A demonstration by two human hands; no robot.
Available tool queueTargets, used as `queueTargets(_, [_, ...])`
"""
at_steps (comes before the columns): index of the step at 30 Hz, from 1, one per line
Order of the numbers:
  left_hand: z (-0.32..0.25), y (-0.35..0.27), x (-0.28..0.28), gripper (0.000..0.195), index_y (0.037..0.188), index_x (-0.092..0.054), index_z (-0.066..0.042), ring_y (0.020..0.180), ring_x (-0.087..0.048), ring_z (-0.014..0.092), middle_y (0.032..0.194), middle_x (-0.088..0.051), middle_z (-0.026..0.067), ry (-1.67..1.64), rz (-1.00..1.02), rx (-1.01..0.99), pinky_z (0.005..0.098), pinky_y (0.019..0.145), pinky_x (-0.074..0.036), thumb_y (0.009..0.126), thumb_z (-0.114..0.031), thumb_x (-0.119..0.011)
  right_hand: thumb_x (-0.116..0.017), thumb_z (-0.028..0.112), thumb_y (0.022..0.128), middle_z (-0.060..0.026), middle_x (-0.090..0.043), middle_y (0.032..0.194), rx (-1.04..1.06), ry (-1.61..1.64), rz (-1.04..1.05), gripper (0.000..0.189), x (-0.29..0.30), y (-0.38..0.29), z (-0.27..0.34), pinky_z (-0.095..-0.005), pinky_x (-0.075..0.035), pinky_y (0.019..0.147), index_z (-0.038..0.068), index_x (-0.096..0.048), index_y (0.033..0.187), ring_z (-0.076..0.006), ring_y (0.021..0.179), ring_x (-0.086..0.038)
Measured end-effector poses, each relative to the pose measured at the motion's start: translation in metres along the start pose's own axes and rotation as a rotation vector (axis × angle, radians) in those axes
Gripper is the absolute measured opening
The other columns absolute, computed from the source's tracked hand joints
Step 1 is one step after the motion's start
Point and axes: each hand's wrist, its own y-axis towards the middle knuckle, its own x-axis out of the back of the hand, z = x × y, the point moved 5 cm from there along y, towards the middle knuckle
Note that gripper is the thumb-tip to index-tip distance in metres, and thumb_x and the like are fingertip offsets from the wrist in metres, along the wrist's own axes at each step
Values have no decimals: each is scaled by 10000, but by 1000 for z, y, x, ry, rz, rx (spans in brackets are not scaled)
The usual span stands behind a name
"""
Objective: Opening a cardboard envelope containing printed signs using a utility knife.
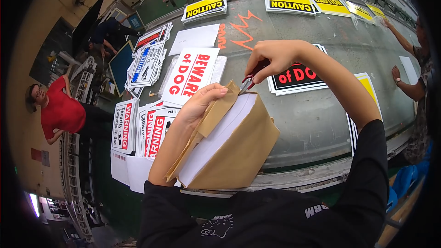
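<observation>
A kraft-paper package (241, 148) leans at the near edge of the table, tilted, its side open along a long gap. A thick stack of white sheets (215, 137) shows inside. My left hand (206, 103) grips the folded paper flap (217, 113) on the left of that gap. Above the package's far corner, my right hand (275, 57) holds a small red-handled cutting tool (247, 82). Its metal jaws touch the torn paper edge; whether they are parted is too small to tell.
Sign stacks lie about: red-and-white (191, 74), blue-and-white (146, 63), yellow-and-black (291, 4), and black-and-red (299, 79). A person (418, 86) reaches over the grey table (310, 124) at right. A person in red (65, 106) stands left; another bends behind.
</observation>
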Motion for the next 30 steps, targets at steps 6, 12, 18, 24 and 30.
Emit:
queueTargets(6, [5,-1,-5,146,926,-581,-38,672,-611,69,818,-619,27,-124,-100,86,206,593,-530,871,-155,-648,-680,196,825,-70,-685,821,-35,248,51,310,-12,4,-26,-262,-458,620,-50,-668,1013,-101,707,-582])
queueTargets(12, [10,-1,-5,162,938,-570,-36,680,-620,81,836,-625,39,-158,-102,110,216,601,-544,878,-169,-642,-672,206,835,-45,-643,744,-105,268,102,305,-8,2,-24,-253,-419,572,-50,-673,999,-87,649,-528])
queueTargets(18, [13,0,-11,161,941,-565,-40,731,-643,93,866,-633,45,-183,-56,112,229,645,-560,890,-178,-631,-669,210,840,-25,-625,713,-120,284,104,306,-4,-5,-19,-240,-396,546,-57,-675,988,-77,622,-500])
queueTargets(24, [17,-2,-9,216,1026,-589,-42,800,-653,120,954,-654,51,-184,-86,115,262,713,-554,884,-197,-638,-709,241,792,31,-509,646,-226,578,97,358,2,-28,-30,-185,-321,503,-31,-659,1020,-27,591,-432])
queueTargets(30, [24,-6,-8,301,1064,-604,-54,856,-646,116,986,-659,59,-165,-184,114,275,766,-534,862,-269,-662,-857,381,547,93,-358,669,-10,800,-353,716,-61,-28,-54,-204,-249,555,67,-600,1137,-29,598,-333])
